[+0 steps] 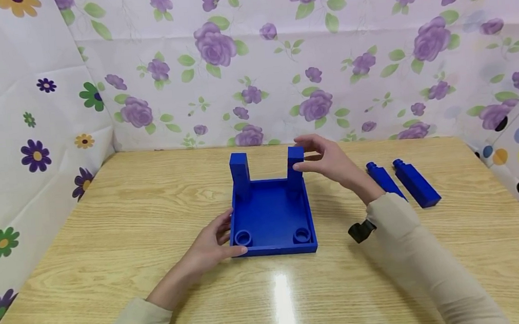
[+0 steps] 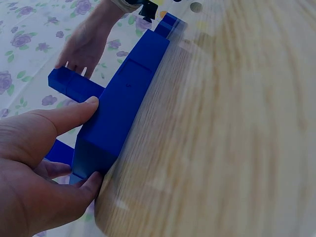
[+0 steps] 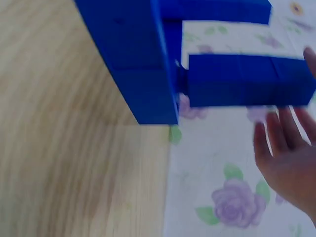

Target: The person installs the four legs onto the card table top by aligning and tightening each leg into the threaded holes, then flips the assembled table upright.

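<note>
A blue square tray-like panel [image 1: 269, 215] with a raised rim lies on the table, a round socket [image 1: 243, 237] at each near corner. Two square blue posts, the left post [image 1: 240, 171] and the right post [image 1: 294, 180], stand upright at its far corners. My left hand [image 1: 208, 246] grips the panel's near left corner, thumb on the front rim and fingers along the side. At the top of the right post, my right hand [image 1: 332, 163] has its thumb in front and fingers behind. The right wrist view shows a narrow neck where this post [image 3: 247, 79] meets the panel.
Two loose blue posts, a nearer post [image 1: 385, 179] and a farther-right post [image 1: 416, 183], lie on the wooden table [image 1: 151, 192] with threaded ends pointing away. Flowered cloth [image 1: 257, 80] hangs behind the table and along its sides.
</note>
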